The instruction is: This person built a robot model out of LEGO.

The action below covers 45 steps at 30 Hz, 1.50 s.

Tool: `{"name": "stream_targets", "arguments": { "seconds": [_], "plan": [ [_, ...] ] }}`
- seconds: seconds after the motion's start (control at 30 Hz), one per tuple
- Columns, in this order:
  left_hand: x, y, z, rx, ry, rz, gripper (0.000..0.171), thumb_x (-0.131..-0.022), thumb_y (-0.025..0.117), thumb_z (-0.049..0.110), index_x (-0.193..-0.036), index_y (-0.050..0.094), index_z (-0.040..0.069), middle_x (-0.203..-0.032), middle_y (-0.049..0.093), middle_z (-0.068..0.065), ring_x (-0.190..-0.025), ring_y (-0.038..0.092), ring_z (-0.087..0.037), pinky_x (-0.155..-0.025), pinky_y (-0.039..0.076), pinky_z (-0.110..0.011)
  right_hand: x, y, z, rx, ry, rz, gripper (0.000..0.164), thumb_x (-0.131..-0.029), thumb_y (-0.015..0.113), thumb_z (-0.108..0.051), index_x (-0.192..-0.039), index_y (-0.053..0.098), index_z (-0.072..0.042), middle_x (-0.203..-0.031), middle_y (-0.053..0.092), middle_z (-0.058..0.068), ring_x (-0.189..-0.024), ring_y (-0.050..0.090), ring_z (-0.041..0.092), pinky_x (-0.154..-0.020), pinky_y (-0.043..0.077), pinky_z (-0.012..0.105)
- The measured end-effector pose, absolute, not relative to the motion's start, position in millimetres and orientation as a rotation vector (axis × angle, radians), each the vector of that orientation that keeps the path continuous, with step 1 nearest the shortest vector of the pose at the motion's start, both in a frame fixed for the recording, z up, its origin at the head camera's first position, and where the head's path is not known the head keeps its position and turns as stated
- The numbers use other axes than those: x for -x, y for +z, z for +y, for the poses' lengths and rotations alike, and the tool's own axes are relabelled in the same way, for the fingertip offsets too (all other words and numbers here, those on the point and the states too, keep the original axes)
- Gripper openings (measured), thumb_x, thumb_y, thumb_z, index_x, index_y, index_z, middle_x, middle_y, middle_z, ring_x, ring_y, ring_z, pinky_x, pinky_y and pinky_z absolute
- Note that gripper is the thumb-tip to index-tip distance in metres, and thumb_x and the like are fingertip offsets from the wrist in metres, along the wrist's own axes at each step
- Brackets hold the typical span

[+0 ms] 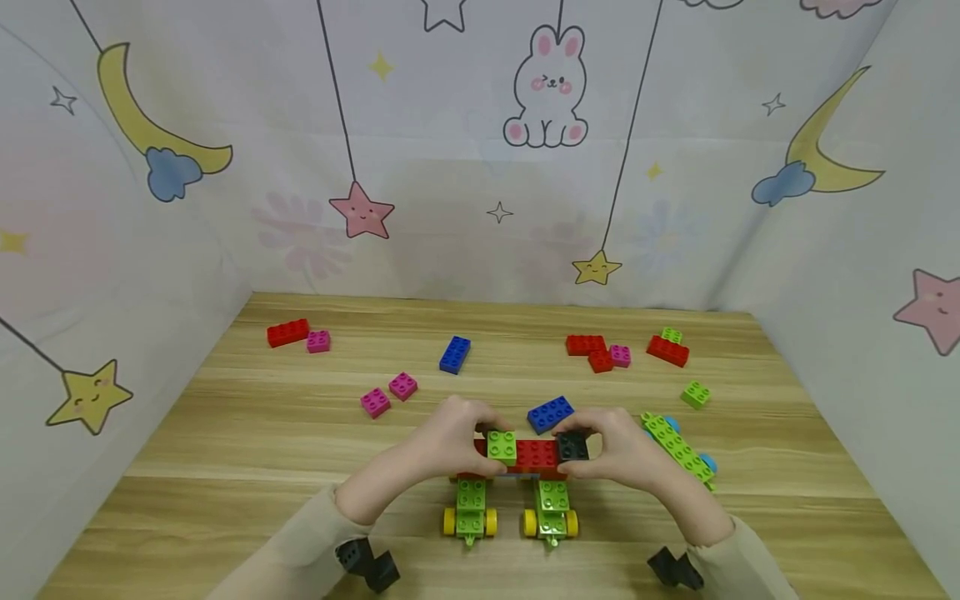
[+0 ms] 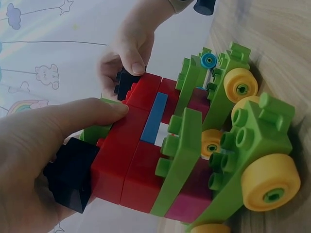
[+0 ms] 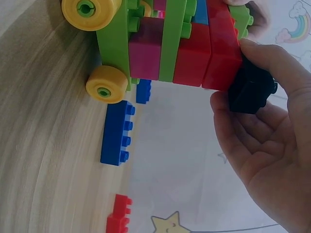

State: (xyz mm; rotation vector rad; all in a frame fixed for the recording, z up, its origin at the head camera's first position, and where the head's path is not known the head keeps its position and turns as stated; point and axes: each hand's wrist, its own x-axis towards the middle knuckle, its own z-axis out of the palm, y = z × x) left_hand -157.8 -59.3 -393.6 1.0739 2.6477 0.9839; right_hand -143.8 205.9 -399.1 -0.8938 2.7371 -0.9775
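Note:
A vehicle of toy building bricks stands on two green wheeled bases (image 1: 470,508) with yellow wheels (image 2: 269,182). Across its top run red bricks (image 1: 537,454). My left hand (image 1: 450,437) grips its left end, thumb along the red side and fingers behind. That hand's thumb and finger flank a small green brick (image 1: 502,447) on top. In the left wrist view a black brick (image 2: 73,174) sits at this end beneath the palm. My right hand (image 1: 618,450) pinches another black brick (image 3: 250,90) at the vehicle's right end, thumb on one side, fingers on the other.
Right of the vehicle lies a long green base with blue wheels (image 1: 678,450). Behind it are a blue brick (image 1: 551,414) and, farther back, another blue brick (image 1: 455,355). Pink bricks (image 1: 375,402) and red bricks (image 1: 288,333) lie about the table; fabric walls surround it.

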Motion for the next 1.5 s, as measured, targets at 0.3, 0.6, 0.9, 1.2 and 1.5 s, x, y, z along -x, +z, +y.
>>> {"name": "stream_targets", "arguments": {
  "seconds": [0.3,0.6,0.9,1.2,1.5],
  "plan": [
    [157.9,-392.2,-58.3,-1.07,0.959,2.641,0.04,-0.073,0.085,0.019,-0.109,0.074,0.007,-0.102,0.075,-0.005,-0.085,0.064,-0.011,-0.069,0.05,-0.019,143.4,-395.5,205.2,0.892,-0.937,2.754,0.031,-0.077,0.082,-0.02,-0.105,0.072,-0.01,-0.097,0.072,-0.002,-0.085,0.061,0.005,-0.076,0.056,0.033],
    [156.6,-390.8,-60.0,-1.151,0.917,2.64,0.04,-0.076,0.083,0.019,-0.112,0.073,0.007,-0.107,0.074,-0.006,-0.088,0.065,-0.011,-0.071,0.05,-0.017,142.6,-395.0,205.5,0.93,-0.903,2.766,0.032,-0.078,0.081,-0.018,-0.107,0.071,-0.009,-0.099,0.072,-0.001,-0.085,0.059,0.005,-0.074,0.055,0.03],
    [156.4,-387.7,-66.0,-1.191,0.96,2.604,0.04,-0.082,0.079,0.025,-0.117,0.071,0.007,-0.11,0.073,-0.005,-0.098,0.068,-0.016,-0.081,0.056,-0.026,142.5,-396.0,206.0,0.976,-0.88,2.783,0.034,-0.078,0.081,-0.019,-0.109,0.07,-0.008,-0.102,0.072,0.001,-0.089,0.062,0.01,-0.076,0.057,0.035],
    [157.1,-381.1,-75.1,-1.184,0.989,2.663,0.034,-0.087,0.074,0.028,-0.114,0.072,0.006,-0.108,0.074,-0.006,-0.095,0.068,-0.018,-0.082,0.057,-0.033,146.5,-400.2,215.2,1.136,-1.038,2.83,0.036,-0.077,0.082,-0.015,-0.11,0.069,-0.004,-0.104,0.073,0.007,-0.093,0.068,0.019,-0.08,0.057,0.033],
    [155.1,-381.7,-79.9,-1.179,0.997,2.64,0.032,-0.086,0.076,0.027,-0.111,0.073,0.006,-0.104,0.074,-0.004,-0.094,0.068,-0.015,-0.08,0.056,-0.025,151.2,-389.4,237.3,0.977,-1.039,3.061,0.032,-0.078,0.08,-0.008,-0.109,0.07,-0.004,-0.104,0.073,0.008,-0.091,0.068,0.022,-0.078,0.057,0.034]
  ]
}}
